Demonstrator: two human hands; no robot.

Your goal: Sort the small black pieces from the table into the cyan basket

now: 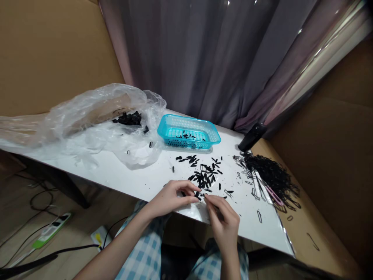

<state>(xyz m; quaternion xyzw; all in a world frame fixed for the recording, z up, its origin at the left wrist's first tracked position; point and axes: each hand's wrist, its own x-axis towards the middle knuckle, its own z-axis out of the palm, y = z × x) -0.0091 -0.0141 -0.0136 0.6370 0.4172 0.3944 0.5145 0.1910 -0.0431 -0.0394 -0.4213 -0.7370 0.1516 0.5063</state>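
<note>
Both hands meet at the near table edge, fingertips almost touching. Left hand pinched narrow on a small black piece, thumb and forefinger closed around it; piece sticks out rightward toward the right hand. Right hand fingers curled in, tips at the same piece; can't tell if it grips anything of its own. Piece's long axis runs roughly left-right between the two hands, too small to say more. Loose pile of black pieces lies just beyond the fingertips, slightly right of the left hand, about equally near both hands. Blue basket farther back, few pieces inside. Wire loops heaped far right, nearer the right hand. Plastic bag at left rear
</note>
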